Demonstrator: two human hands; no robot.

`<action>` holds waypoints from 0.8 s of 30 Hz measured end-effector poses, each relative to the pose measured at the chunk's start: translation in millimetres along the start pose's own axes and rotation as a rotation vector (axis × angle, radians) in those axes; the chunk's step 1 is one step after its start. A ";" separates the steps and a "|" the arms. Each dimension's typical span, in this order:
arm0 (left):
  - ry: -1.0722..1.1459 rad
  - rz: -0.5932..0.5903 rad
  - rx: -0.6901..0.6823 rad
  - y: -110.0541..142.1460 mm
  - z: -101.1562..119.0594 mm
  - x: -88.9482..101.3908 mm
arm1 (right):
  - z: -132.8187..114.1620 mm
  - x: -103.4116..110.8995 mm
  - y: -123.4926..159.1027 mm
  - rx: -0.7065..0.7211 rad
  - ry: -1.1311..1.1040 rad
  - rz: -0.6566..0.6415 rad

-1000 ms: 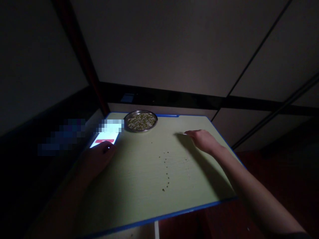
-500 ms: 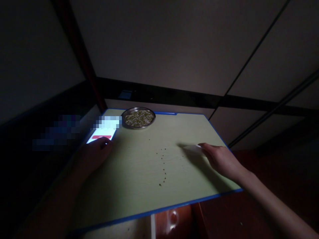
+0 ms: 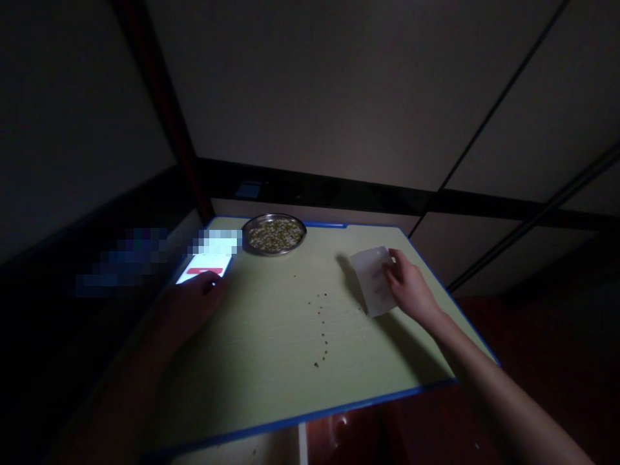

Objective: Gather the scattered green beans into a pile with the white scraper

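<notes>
My right hand (image 3: 411, 287) pinches the edge of a thin whitish sheet (image 3: 372, 281), paper or plastic, above the right part of the board; its fingers show faintly through it. At the left, my left hand (image 3: 196, 300), deep in shadow, is closed over the near end of a phone (image 3: 206, 261) with a lit screen and a red bar. Small dark seeds or grains (image 3: 323, 334) lie in a loose, curved line on the pale green tabletop (image 3: 271, 381). Toward the back, a round steel plate (image 3: 243, 240) holds many green and whitish pieces, perhaps mung beans.
The tabletop has a blue rim (image 3: 339, 413). Behind it rise pale cabinet panels (image 3: 310, 97) with a dark horizontal band. A dark red floor (image 3: 513, 336) shows to the right. The room is dim.
The sheet in my right hand has turned from nearly edge-on to face-on and risen slightly. My left hand stays at the phone. The whole view has shifted a little.
</notes>
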State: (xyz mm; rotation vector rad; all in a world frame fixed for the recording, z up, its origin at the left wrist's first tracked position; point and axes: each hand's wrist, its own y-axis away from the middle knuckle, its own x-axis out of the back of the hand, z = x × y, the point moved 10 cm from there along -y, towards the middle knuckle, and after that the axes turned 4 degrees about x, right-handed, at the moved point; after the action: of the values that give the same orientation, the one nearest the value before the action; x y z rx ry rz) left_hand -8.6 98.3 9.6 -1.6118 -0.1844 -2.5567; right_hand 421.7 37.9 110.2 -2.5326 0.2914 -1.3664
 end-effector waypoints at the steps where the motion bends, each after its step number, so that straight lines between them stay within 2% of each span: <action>1: -0.006 -0.005 0.003 0.2 -0.2 -0.4 | 0.0 -1.6 -1.1 0.003 -0.003 0.012; 12: -0.021 -0.013 0.009 6.5 6.7 4.2 | -22.0 -13.2 -2.2 0.144 0.025 0.067; 18: -0.027 -0.011 0.010 7.7 8.7 5.6 | -24.2 4.5 -2.4 0.147 -0.026 0.162; 24: -0.036 0.000 -0.005 7.2 9.4 5.2 | -22.9 -13.6 4.5 0.137 -0.023 0.107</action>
State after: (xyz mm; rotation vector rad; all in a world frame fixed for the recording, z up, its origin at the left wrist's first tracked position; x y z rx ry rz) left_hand -1.4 92.5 18.6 -1.6599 -0.1819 -2.5315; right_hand 394.9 34.7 110.2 -2.3831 0.3125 -1.2721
